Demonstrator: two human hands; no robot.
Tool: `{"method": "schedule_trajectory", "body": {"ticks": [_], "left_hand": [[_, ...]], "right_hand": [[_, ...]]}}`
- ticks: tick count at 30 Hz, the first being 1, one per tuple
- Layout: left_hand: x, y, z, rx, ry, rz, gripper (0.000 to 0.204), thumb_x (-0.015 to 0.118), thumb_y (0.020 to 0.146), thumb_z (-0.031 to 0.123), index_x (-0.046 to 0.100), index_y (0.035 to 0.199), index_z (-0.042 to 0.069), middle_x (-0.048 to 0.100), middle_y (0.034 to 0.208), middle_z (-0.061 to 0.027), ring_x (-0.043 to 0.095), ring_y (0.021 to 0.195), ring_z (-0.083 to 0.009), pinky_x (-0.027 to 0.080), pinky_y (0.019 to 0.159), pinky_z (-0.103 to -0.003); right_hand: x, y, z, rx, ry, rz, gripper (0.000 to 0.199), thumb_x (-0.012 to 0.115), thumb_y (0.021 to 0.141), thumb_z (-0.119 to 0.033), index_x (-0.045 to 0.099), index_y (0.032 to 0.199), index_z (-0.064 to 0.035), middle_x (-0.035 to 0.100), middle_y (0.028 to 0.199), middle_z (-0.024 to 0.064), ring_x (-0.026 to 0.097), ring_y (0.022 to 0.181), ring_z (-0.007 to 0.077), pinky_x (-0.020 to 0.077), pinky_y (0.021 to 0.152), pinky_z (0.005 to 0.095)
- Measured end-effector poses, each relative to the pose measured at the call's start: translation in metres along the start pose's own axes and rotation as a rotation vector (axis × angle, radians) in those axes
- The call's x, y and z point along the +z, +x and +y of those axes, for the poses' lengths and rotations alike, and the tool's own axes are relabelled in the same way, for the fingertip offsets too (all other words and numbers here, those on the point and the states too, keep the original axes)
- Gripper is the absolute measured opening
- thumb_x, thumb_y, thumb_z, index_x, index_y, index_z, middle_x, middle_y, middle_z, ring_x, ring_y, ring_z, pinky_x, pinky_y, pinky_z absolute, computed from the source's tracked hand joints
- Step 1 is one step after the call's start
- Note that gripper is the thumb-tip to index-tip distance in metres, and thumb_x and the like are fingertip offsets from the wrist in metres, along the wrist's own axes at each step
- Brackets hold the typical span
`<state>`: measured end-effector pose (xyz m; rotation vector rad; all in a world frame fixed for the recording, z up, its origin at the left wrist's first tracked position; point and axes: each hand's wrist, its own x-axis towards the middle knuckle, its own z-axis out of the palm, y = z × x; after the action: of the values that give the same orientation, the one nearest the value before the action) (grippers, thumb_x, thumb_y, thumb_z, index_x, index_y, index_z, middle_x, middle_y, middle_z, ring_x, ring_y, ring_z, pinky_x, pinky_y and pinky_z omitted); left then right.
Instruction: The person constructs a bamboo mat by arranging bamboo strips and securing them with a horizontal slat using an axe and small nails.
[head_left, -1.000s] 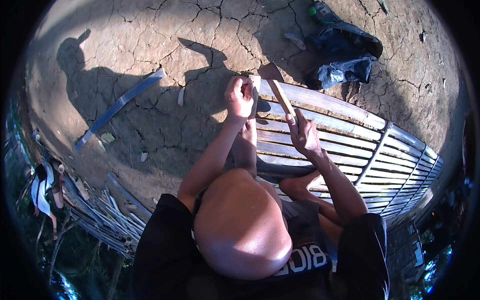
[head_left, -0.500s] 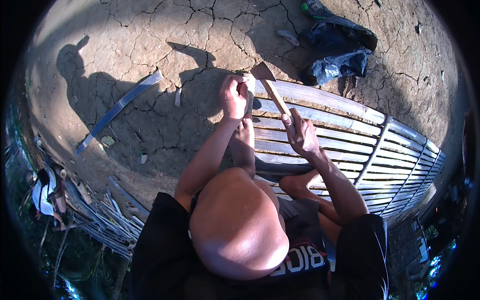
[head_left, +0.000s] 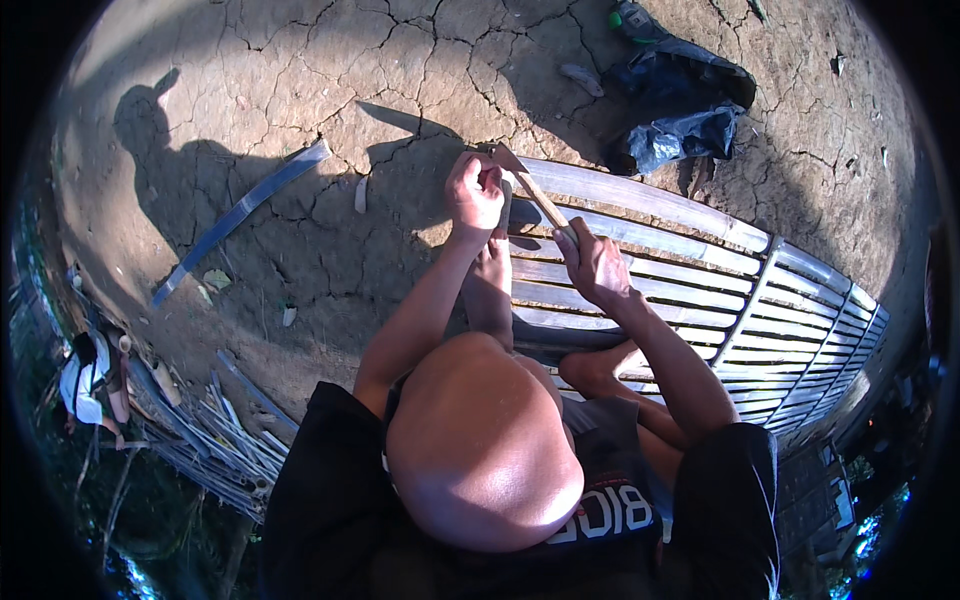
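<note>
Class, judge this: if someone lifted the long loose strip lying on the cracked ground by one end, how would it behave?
The strip looks thin and long, so it would probably sag or flex. Being flat, it seems unlikely to roll.

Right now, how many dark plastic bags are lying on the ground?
2. One dark bag lies at the top near a green bottle; the other, a crumpled blue-black bag, lies just below it, beside the bamboo panel. More could be hidden beneath them.

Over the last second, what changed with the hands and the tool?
The tool in the right hand tipped its head slightly up and away from the slatted panel, then settled near the left hand. Both hands kept their grips; the left hand stays pinched at the panel's end. Nothing released.
</note>
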<state>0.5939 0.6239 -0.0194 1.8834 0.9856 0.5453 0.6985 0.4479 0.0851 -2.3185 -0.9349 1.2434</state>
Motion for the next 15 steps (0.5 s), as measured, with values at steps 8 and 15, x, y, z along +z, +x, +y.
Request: {"method": "schedule_trajectory", "body": {"ticks": [8, 15], "left_hand": [[-0.003, 0.000, 0.007, 0.001, -0.018, 0.012, 0.012, 0.065, 0.078, -0.008, 0.059, 0.082, 0.002, 0.061, 0.081, -0.0096, 0.064, 0.070, -0.0248, 0.051, 0.062, -0.034], [-0.008, -0.008, -0.001, -0.013, -0.036, -0.026, 0.021, 0.066, 0.079, -0.009, 0.062, 0.095, 0.003, 0.060, 0.087, -0.0097, 0.062, 0.066, -0.0199, 0.050, 0.059, -0.031]], "right_hand": [[0.013, -0.001, 0.009, 0.008, 0.040, 0.023, 0.035, 0.045, 0.104, -0.040, 0.054, 0.110, -0.0067, 0.061, 0.065, 0.0220, 0.062, 0.064, 0.0470, 0.0483, 0.063, 0.0557], [0.002, -0.010, 0.015, -0.036, 0.084, 0.238, 0.031, 0.047, 0.104, -0.035, 0.053, 0.103, -0.0047, 0.055, 0.056, 0.0192, 0.059, 0.057, 0.0453, 0.0451, 0.056, 0.0527]]}}
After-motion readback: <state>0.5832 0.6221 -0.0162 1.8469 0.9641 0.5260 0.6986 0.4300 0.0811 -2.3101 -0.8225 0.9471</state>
